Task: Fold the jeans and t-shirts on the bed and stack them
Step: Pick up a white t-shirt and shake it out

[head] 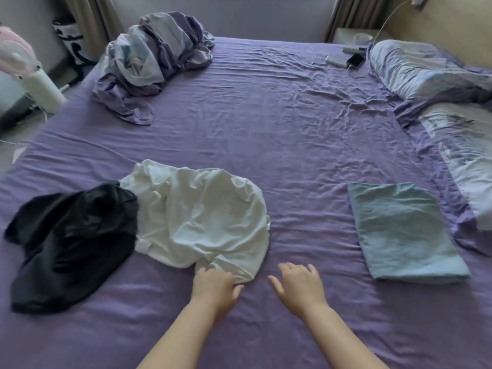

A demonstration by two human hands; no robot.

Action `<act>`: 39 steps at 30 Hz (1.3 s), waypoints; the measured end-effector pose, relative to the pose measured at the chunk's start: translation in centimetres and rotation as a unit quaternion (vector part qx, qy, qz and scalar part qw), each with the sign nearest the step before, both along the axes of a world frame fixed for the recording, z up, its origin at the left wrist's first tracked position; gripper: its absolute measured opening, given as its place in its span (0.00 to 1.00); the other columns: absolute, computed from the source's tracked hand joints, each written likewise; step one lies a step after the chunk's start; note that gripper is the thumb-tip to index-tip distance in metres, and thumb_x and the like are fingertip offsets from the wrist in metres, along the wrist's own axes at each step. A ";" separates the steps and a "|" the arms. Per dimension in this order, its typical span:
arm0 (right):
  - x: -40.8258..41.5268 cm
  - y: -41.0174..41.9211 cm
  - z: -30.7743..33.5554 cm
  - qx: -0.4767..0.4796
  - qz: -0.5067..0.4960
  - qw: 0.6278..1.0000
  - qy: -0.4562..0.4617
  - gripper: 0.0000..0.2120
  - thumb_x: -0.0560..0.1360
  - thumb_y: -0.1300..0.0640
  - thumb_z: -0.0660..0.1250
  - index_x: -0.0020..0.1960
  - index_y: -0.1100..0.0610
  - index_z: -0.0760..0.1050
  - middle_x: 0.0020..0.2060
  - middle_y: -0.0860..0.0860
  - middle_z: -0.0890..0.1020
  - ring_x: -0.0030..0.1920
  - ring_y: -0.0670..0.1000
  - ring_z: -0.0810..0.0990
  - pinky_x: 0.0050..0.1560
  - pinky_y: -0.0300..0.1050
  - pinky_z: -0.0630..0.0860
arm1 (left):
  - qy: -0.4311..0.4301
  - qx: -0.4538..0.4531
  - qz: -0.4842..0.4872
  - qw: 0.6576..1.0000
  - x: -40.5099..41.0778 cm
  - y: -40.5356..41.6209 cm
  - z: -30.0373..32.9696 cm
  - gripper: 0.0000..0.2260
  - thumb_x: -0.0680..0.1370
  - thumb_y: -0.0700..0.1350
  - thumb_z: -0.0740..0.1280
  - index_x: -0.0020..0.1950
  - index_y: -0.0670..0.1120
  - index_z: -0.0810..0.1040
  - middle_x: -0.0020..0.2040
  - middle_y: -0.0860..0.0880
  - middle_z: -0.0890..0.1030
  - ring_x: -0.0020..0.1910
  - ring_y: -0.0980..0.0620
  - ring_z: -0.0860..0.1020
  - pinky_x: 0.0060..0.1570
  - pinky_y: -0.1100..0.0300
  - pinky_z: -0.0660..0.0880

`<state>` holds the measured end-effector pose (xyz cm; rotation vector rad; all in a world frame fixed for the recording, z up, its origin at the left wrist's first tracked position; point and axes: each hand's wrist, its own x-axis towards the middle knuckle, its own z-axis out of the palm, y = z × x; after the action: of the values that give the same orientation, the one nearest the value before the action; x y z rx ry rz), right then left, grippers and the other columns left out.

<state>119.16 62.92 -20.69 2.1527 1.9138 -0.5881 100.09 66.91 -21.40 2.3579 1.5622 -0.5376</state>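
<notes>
A crumpled white t-shirt (202, 219) lies on the purple bed sheet (266, 123) in the near left half. A crumpled black garment (69, 246) lies against its left side. On the near right sits a light blue garment (402, 233), folded into a flat rectangle. My left hand (213, 288) reaches the near edge of the white t-shirt, its fingertips at or just under the cloth. My right hand (300, 286) hovers palm down over bare sheet just right of the t-shirt, fingers relaxed and spread, holding nothing.
A bunched purple and white duvet (151, 62) lies at the far left corner. Pillows (426, 70) line the right side. A phone (355, 60) and a power bank (336, 61) with a cable lie at the far right. A white fan (29, 75) stands left of the bed.
</notes>
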 end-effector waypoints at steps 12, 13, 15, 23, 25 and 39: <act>-10.0 5.9 -0.1 -0.003 0.075 0.997 -0.013 0.22 0.77 0.38 0.51 0.56 0.52 0.74 0.56 0.49 0.79 0.59 0.54 0.75 0.60 0.50 0.63 | 0.007 0.007 0.067 0.998 -11.1 2.7 0.9 0.22 0.77 0.64 0.53 0.49 0.48 0.77 0.51 0.48 0.82 0.52 0.46 0.78 0.48 0.54 0.66; -10.2 6.6 -0.4 -0.006 0.080 0.997 -0.014 0.22 0.77 0.38 0.52 0.56 0.52 0.74 0.56 0.49 0.79 0.58 0.54 0.75 0.60 0.50 0.63 | 0.001 0.010 0.076 0.997 -11.4 3.1 0.8 0.22 0.77 0.64 0.54 0.49 0.48 0.77 0.51 0.48 0.82 0.52 0.46 0.77 0.48 0.54 0.66; -11.1 7.7 -1.1 -0.012 0.087 0.996 -0.009 0.22 0.77 0.38 0.52 0.58 0.53 0.73 0.57 0.50 0.78 0.59 0.55 0.74 0.61 0.51 0.63 | -0.010 0.025 0.091 0.995 -12.1 4.1 0.6 0.22 0.77 0.64 0.55 0.51 0.49 0.78 0.51 0.49 0.82 0.52 0.46 0.77 0.49 0.55 0.66; -13.8 5.9 -6.5 -0.069 0.082 0.994 0.013 0.18 0.78 0.43 0.54 0.62 0.51 0.70 0.59 0.50 0.76 0.62 0.53 0.70 0.60 0.50 0.63 | -0.042 -0.002 0.027 0.999 -12.7 7.1 -4.7 0.17 0.76 0.57 0.60 0.59 0.49 0.74 0.58 0.50 0.76 0.60 0.49 0.71 0.60 0.55 0.65; -13.9 5.7 -7.8 -0.052 0.061 0.997 0.013 0.16 0.78 0.45 0.55 0.60 0.51 0.70 0.59 0.48 0.75 0.62 0.52 0.70 0.61 0.47 0.63 | -0.054 0.000 0.019 0.998 -12.0 8.0 -6.3 0.15 0.76 0.53 0.62 0.60 0.49 0.72 0.59 0.50 0.73 0.61 0.48 0.69 0.61 0.55 0.65; -11.7 12.6 6.9 0.201 -0.287 0.889 0.295 0.02 0.76 0.60 0.63 0.46 0.57 0.74 0.37 0.48 0.79 0.39 0.52 0.75 0.35 0.37 0.63 | -0.287 -0.040 0.106 0.951 -14.2 17.3 7.7 0.07 0.80 0.44 0.61 0.53 0.43 0.75 0.50 0.43 0.80 0.49 0.43 0.77 0.47 0.54 0.72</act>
<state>107.51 75.51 -13.77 3.1416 1.7223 -1.1490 85.93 84.16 -13.70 1.9945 1.4447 0.1287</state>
